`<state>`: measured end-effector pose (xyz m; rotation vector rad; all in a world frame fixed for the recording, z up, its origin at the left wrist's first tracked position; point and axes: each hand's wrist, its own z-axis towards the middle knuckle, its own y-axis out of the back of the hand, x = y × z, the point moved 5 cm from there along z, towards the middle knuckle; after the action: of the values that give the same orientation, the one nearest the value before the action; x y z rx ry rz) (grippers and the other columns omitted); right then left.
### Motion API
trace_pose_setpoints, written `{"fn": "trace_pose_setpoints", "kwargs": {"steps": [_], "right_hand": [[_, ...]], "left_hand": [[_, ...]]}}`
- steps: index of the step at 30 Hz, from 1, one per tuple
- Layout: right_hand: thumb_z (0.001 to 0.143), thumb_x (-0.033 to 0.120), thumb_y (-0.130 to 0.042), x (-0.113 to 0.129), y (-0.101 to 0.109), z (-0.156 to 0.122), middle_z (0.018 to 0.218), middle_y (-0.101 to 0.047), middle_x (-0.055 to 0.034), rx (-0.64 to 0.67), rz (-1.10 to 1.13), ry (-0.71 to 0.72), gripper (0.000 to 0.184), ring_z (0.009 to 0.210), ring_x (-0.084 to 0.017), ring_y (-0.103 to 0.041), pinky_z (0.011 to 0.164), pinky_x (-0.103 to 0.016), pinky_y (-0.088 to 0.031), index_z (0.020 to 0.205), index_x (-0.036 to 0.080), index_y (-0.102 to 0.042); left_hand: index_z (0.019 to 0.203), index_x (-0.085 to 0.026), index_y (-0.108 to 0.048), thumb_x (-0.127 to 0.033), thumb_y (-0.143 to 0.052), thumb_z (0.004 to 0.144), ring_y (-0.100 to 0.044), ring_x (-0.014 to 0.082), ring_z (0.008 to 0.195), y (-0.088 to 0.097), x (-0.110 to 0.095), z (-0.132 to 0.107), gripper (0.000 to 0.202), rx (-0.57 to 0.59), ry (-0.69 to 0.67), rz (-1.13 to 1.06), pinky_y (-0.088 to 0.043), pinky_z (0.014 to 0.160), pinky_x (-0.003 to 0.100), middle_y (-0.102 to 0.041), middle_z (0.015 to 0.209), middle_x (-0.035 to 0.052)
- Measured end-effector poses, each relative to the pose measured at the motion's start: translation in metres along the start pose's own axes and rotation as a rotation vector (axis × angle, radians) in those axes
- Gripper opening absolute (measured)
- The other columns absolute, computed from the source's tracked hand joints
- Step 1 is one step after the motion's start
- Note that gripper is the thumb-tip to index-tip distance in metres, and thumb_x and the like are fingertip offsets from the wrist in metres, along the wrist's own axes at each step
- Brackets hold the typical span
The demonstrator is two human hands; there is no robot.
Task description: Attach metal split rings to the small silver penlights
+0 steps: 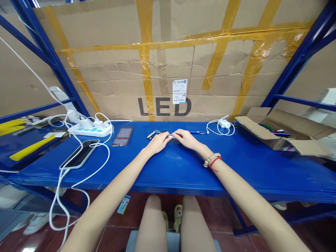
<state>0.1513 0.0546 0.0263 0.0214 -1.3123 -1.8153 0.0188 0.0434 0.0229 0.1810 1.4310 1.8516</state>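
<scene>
Both my hands rest far out on the blue shelf top (183, 168), close together. My left hand (158, 141) has its fingers curled round a small silver and black part (154, 133) that lies on the surface. My right hand (185, 137) pinches the near end of a thin blue pen (195, 132) which points to the right. The fingertips of both hands nearly meet at a small pale piece (170, 136) between them. A beaded bracelet and a red string (213, 160) sit on my right wrist.
A white power strip (90, 130) with plugged chargers and loose white cables lies at left, beside a phone (79, 153) on a cable and a dark card (122, 135). A white charger with coiled cable (222, 125) and an open cardboard box of pens (278, 133) sit at right. Taped cardboard backs the shelf.
</scene>
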Motion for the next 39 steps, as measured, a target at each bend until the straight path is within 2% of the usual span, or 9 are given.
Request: {"fn": "trace_pose_setpoints", "kwargs": {"steps": [4, 6, 9, 13, 17, 21, 26, 33, 39], "right_hand": [[0.093, 0.039, -0.031, -0.001, -0.005, 0.0, 0.067, -0.06, -0.0018, 0.089, 0.019, -0.067, 0.045, 0.061, -0.011, -0.051, 0.06, -0.022, -0.035, 0.07, 0.014, -0.061], [0.093, 0.042, -0.03, 0.0, -0.004, -0.001, 0.063, -0.059, -0.0007, 0.112, 0.004, -0.091, 0.048, 0.058, -0.011, -0.049, 0.056, -0.022, -0.032, 0.069, 0.014, -0.06], [0.092, 0.046, -0.034, 0.001, 0.003, -0.004, 0.072, -0.063, -0.0011, 0.07, -0.052, -0.121, 0.043, 0.064, -0.012, -0.052, 0.056, -0.022, -0.031, 0.079, 0.017, -0.063], [0.092, 0.045, -0.035, 0.003, 0.009, -0.005, 0.094, -0.065, -0.0026, 0.001, -0.082, -0.125, 0.037, 0.085, -0.015, -0.057, 0.068, -0.022, -0.036, 0.093, 0.022, -0.064], [0.094, 0.04, -0.034, 0.004, 0.01, -0.004, 0.098, -0.062, -0.004, -0.025, -0.142, -0.11, 0.032, 0.089, -0.016, -0.057, 0.073, -0.023, -0.037, 0.099, 0.022, -0.06], [0.093, 0.041, -0.035, 0.006, 0.012, -0.004, 0.096, -0.063, -0.0038, -0.036, -0.19, -0.143, 0.03, 0.087, -0.017, -0.058, 0.069, -0.022, -0.036, 0.096, 0.021, -0.057], [0.093, 0.042, -0.035, 0.01, 0.011, -0.006, 0.093, -0.064, -0.0029, 0.041, -0.184, -0.117, 0.03, 0.084, -0.016, -0.058, 0.066, -0.022, -0.035, 0.092, 0.021, -0.057], [0.092, 0.044, -0.037, 0.01, 0.004, -0.006, 0.093, -0.065, -0.0038, 0.106, -0.176, -0.046, 0.033, 0.084, -0.017, -0.058, 0.067, -0.023, -0.036, 0.091, 0.021, -0.06], [0.092, 0.041, -0.038, 0.011, 0.002, -0.006, 0.098, -0.064, -0.0045, 0.132, -0.172, -0.03, 0.031, 0.089, -0.017, -0.058, 0.072, -0.024, -0.037, 0.097, 0.021, -0.061]], "left_hand": [[0.089, -0.02, -0.053, -0.034, -0.031, 0.093, -0.057, 0.0191, 0.087, 0.004, -0.004, 0.0, 0.026, -0.036, -0.039, -0.009, -0.042, 0.078, 0.031, -0.062, 0.094, 0.0046], [0.09, -0.02, -0.052, -0.035, -0.033, 0.092, -0.058, 0.019, 0.087, 0.005, -0.005, 0.0, 0.025, -0.041, -0.037, -0.016, -0.042, 0.077, 0.03, -0.062, 0.095, 0.0044], [0.095, -0.021, -0.051, -0.037, -0.033, 0.092, -0.059, 0.019, 0.085, 0.005, -0.003, 0.0, 0.024, -0.034, 0.011, -0.022, -0.042, 0.074, 0.029, -0.062, 0.094, 0.0038], [0.1, -0.021, -0.051, -0.039, -0.031, 0.092, -0.059, 0.0201, 0.082, 0.006, 0.004, 0.0, 0.028, -0.055, 0.111, 0.034, -0.042, 0.075, 0.031, -0.061, 0.083, 0.0031], [0.101, -0.021, -0.05, -0.039, -0.03, 0.092, -0.058, 0.0197, 0.082, 0.006, 0.007, 0.001, 0.029, -0.083, 0.144, 0.035, -0.041, 0.079, 0.032, -0.06, 0.079, 0.0024], [0.099, -0.022, -0.048, -0.041, -0.029, 0.092, -0.057, 0.0177, 0.078, 0.005, 0.011, 0.001, 0.028, -0.131, 0.221, -0.108, -0.041, 0.077, 0.03, -0.058, 0.076, 0.0005], [0.093, -0.022, -0.048, -0.041, -0.024, 0.093, -0.055, 0.0147, 0.075, 0.005, 0.016, 0.0, 0.031, -0.21, 0.315, -0.327, -0.04, 0.073, 0.026, -0.056, 0.073, -0.0004], [0.087, -0.019, -0.05, -0.044, -0.021, 0.094, -0.048, 0.0123, 0.066, 0.0, 0.027, 0.003, 0.039, -0.3, 0.308, -0.541, -0.038, 0.067, 0.025, -0.053, 0.071, -0.0001], [0.086, -0.019, -0.052, -0.047, -0.021, 0.093, -0.047, 0.0122, 0.066, -0.005, 0.034, 0.005, 0.043, -0.317, 0.309, -0.584, -0.038, 0.068, 0.025, -0.054, 0.072, 0.0002]]}}
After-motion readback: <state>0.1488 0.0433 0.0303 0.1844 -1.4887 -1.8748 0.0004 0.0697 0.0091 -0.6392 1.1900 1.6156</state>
